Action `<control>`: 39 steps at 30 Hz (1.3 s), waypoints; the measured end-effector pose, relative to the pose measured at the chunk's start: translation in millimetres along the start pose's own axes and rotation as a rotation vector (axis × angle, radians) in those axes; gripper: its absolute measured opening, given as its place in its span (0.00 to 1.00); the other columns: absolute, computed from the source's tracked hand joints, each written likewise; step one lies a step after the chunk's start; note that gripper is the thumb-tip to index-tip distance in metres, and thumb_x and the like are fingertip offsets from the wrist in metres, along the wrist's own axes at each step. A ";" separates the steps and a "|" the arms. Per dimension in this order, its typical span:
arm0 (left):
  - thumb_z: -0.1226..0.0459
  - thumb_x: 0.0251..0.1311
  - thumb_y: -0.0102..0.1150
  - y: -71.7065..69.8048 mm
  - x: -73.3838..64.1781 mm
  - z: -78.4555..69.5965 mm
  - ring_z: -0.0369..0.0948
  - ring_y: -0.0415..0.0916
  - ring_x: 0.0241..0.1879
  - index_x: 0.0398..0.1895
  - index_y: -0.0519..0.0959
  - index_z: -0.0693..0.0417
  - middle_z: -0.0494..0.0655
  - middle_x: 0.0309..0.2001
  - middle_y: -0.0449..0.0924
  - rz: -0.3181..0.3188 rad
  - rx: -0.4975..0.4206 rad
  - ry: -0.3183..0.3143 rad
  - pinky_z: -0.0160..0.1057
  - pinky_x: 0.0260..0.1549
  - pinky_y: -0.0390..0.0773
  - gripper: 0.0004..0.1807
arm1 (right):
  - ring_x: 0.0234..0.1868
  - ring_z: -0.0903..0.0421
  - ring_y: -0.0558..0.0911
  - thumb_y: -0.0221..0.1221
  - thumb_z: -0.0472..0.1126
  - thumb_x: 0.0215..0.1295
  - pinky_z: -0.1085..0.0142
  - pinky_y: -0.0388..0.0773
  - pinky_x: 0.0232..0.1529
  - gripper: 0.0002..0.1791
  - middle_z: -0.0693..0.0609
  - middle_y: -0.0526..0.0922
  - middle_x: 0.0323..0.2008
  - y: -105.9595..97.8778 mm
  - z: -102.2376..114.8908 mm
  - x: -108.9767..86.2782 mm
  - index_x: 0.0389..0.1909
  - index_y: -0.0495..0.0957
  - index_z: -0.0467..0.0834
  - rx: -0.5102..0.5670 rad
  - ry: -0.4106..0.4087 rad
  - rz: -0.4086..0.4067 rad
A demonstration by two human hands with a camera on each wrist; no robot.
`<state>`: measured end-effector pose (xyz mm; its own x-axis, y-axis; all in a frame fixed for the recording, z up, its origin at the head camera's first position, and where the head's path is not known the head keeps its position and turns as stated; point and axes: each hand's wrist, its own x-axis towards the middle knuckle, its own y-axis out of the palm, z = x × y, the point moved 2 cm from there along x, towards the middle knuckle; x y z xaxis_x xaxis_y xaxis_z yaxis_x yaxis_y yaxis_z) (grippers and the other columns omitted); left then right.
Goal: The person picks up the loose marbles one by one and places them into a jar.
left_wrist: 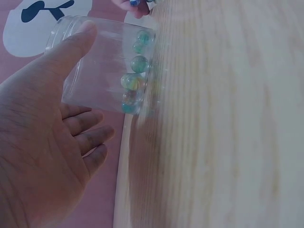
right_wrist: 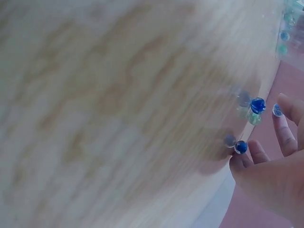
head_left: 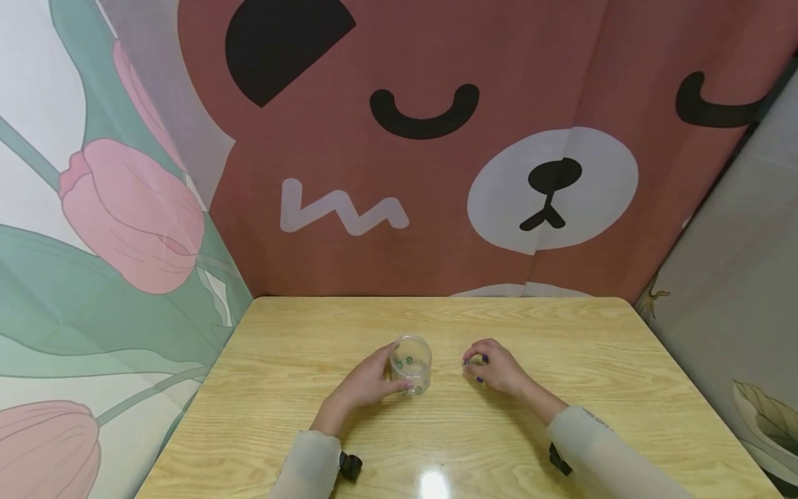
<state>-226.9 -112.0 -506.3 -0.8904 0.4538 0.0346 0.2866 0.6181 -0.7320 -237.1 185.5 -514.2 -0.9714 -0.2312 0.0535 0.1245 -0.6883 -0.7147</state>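
Observation:
A clear plastic jar [head_left: 411, 367] stands upright on the table, with several green and multicoloured marbles [left_wrist: 139, 64] at its bottom. My left hand [head_left: 371, 380] holds it from the left, thumb [left_wrist: 71, 50] along the near side and fingers round behind. To the right of the jar, my right hand [head_left: 499, 369] pinches a small blue marble [right_wrist: 277, 110] between thumb and fingertip. Close by that hand, a dark blue marble [right_wrist: 258, 105] and a green marble [right_wrist: 255, 118] lie on the table. Another blue marble [right_wrist: 241, 147] sits right at its curled lower fingers.
The light wood table [head_left: 399, 443] ends at a hanging cloth [head_left: 349, 263] with a bear face. A tulip-patterned cloth [head_left: 37, 277] hangs at the left, and a pale cloth [head_left: 736, 277] at the right. Each wrist wears a small black device [head_left: 350, 467].

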 end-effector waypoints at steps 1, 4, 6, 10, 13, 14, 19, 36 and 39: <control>0.40 0.59 0.67 0.1 0.1 0.2 0.51 0.60 0.74 0.81 0.55 0.47 0.50 0.75 0.64 0.000 0.005 -0.001 0.56 0.71 0.62 0.52 | 0.61 0.37 0.74 0.67 0.39 0.66 0.40 0.71 0.62 0.04 0.40 0.75 0.59 -0.2 0.6 0.5 0.39 0.84 0.46 -0.001 -0.009 -0.002; 0.40 0.59 0.67 0.3 0.3 0.7 0.50 0.61 0.74 0.81 0.55 0.47 0.50 0.75 0.64 -0.002 0.010 0.001 0.56 0.71 0.63 0.52 | 0.61 0.37 0.75 0.67 0.39 0.66 0.40 0.71 0.62 0.04 0.40 0.75 0.58 -1.4 2.1 1.7 0.40 0.84 0.44 0.008 -0.023 -0.005; 0.40 0.59 0.67 0.6 0.6 1.1 0.50 0.61 0.74 0.81 0.55 0.47 0.51 0.74 0.64 -0.002 0.011 0.005 0.56 0.71 0.63 0.52 | 0.61 0.37 0.75 0.66 0.38 0.67 0.40 0.71 0.62 0.05 0.40 0.76 0.58 -2.0 2.5 2.3 0.41 0.84 0.44 0.007 -0.033 -0.007; 0.39 0.58 0.67 0.7 0.7 1.5 0.51 0.61 0.74 0.81 0.55 0.47 0.52 0.74 0.64 -0.002 0.001 0.008 0.57 0.71 0.63 0.53 | 0.61 0.38 0.75 0.66 0.39 0.68 0.40 0.71 0.62 0.05 0.40 0.75 0.59 -3.1 1.6 2.7 0.42 0.84 0.44 0.007 -0.032 -0.006; 0.39 0.58 0.67 0.5 0.1 1.7 0.50 0.60 0.75 0.81 0.55 0.47 0.51 0.75 0.64 -0.001 -0.003 0.001 0.57 0.71 0.62 0.53 | 0.61 0.38 0.75 0.66 0.40 0.68 0.40 0.72 0.62 0.05 0.40 0.75 0.59 -3.7 0.8 2.9 0.42 0.84 0.45 0.003 -0.032 -0.010; 0.39 0.58 0.67 0.4 -0.2 1.6 0.50 0.59 0.75 0.81 0.55 0.47 0.50 0.75 0.63 -0.001 -0.003 -0.002 0.57 0.72 0.62 0.53 | 0.61 0.37 0.75 0.66 0.40 0.68 0.40 0.72 0.62 0.05 0.40 0.75 0.59 -3.9 0.2 3.0 0.42 0.84 0.45 0.002 -0.033 -0.012; 0.38 0.58 0.66 0.6 -0.2 2.6 0.51 0.59 0.75 0.81 0.55 0.47 0.51 0.75 0.63 0.001 -0.007 0.002 0.57 0.71 0.62 0.53 | 0.61 0.38 0.75 0.65 0.40 0.68 0.40 0.72 0.61 0.06 0.40 0.76 0.59 -5.1 -0.4 3.0 0.43 0.84 0.44 0.004 -0.034 -0.012; 0.39 0.59 0.67 0.4 -0.7 2.3 0.51 0.61 0.74 0.81 0.55 0.49 0.52 0.74 0.65 0.005 -0.001 -0.005 0.57 0.71 0.63 0.53 | 0.60 0.38 0.75 0.65 0.40 0.69 0.41 0.73 0.61 0.08 0.39 0.75 0.58 -10.1 -1.4 6.5 0.45 0.84 0.41 0.046 -0.016 -0.013; 0.39 0.59 0.67 0.4 0.1 2.8 0.51 0.61 0.74 0.81 0.55 0.48 0.52 0.74 0.65 0.005 -0.003 -0.002 0.57 0.71 0.63 0.52 | 0.63 0.36 0.73 0.63 0.41 0.71 0.39 0.71 0.62 0.10 0.39 0.73 0.61 -16.3 -1.0 7.9 0.48 0.83 0.41 0.073 0.001 -0.014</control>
<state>-227.9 -113.5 -508.6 -0.8897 0.4556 0.0299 0.2917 0.6175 -0.7304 -247.0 195.6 -502.9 -0.9734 -0.2204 0.0629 0.1248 -0.7400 -0.6609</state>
